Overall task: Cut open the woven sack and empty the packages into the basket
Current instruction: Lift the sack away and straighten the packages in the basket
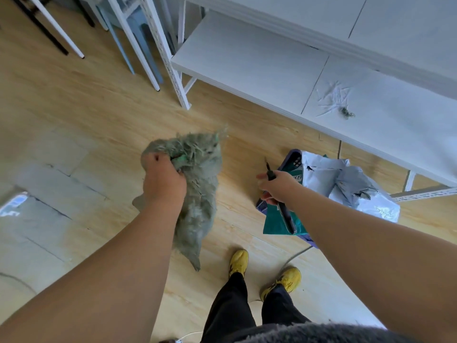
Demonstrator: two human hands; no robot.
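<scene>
The left hand (164,180) is clenched around the bunched, frayed top of the woven sack (197,184), which hangs limp and flat-looking below the grip, its long axis running down toward the floor (99,115) and ending just left of the person's yellow shoes (239,261). The right hand (275,185) grasps a dark-handled cutter (282,201), blade end pointing up and away, handle trailing back along the wrist.

The basket (293,159) sits on the floor just beyond the right hand, only a purple edge of it showing under the heap of packages (346,179) (white and grey mailers, plus 1 teal one lying against its near side). So the sack is well to the left of the basket, with the knife hand between the 2.

Judging by how slack the sack hangs, the emptying looks done or nearly so. Any packages left inside would call for swinging the sack rightward over the basket, and the left hand is the 1 placed to do it.
</scene>
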